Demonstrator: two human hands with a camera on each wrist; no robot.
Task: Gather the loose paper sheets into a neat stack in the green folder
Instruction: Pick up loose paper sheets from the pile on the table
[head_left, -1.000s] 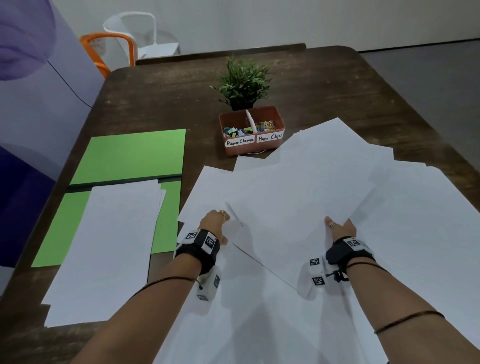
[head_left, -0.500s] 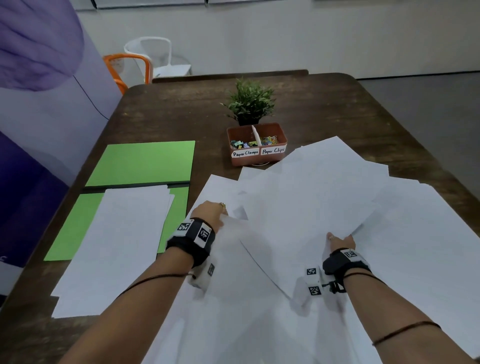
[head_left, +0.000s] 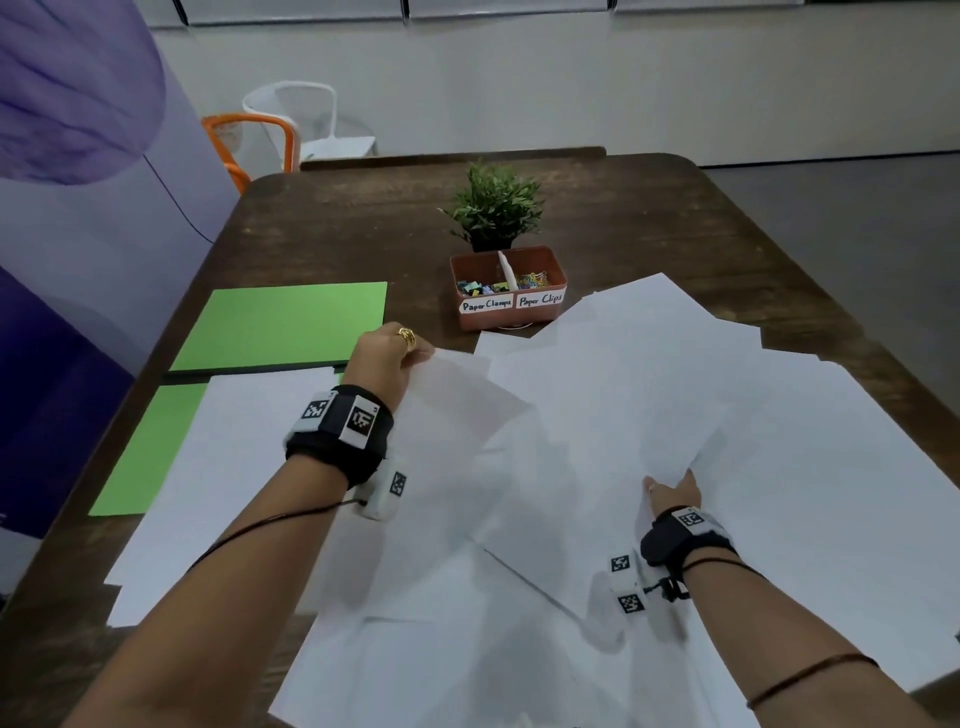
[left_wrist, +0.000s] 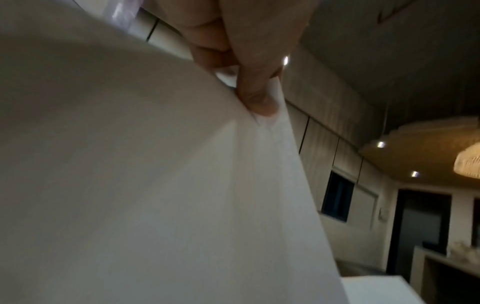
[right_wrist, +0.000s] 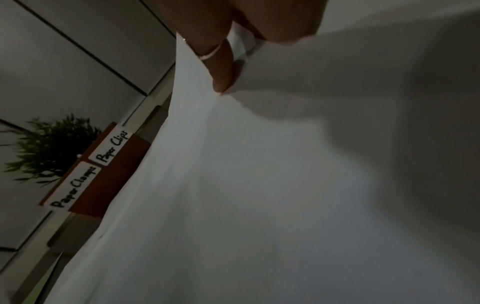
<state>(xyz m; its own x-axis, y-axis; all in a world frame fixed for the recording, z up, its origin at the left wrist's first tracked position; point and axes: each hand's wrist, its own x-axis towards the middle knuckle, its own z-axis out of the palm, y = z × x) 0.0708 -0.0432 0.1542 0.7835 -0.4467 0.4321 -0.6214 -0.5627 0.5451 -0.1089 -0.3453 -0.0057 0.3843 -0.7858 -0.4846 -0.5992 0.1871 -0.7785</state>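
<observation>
A white paper sheet (head_left: 545, 467) is lifted off the scattered sheets, tilted with its left side high. My left hand (head_left: 387, 353) pinches its upper left corner, thumb and fingers (left_wrist: 255, 98) closed on the edge. My right hand (head_left: 672, 491) pinches the sheet's (right_wrist: 259, 185) lower right edge, low over the pile; a ringed finger (right_wrist: 221, 67) presses the paper. The open green folder (head_left: 280, 325) lies at the left with a stack of sheets (head_left: 223, 467) on its near half. Many loose sheets (head_left: 779, 441) cover the table's right and near part.
A red-brown box (head_left: 509, 291) labelled Paper Clamps and Paper Clips stands behind the papers, with a small potted plant (head_left: 493, 208) behind it. The dark wooden table (head_left: 649, 218) shows bare wood at the back. An orange chair (head_left: 249, 140) and a white chair (head_left: 311, 119) stand beyond.
My left hand has risen and moved left toward the folder, lifting the sheet's corner. My right hand still holds the opposite edge low. The head view has tilted up.
</observation>
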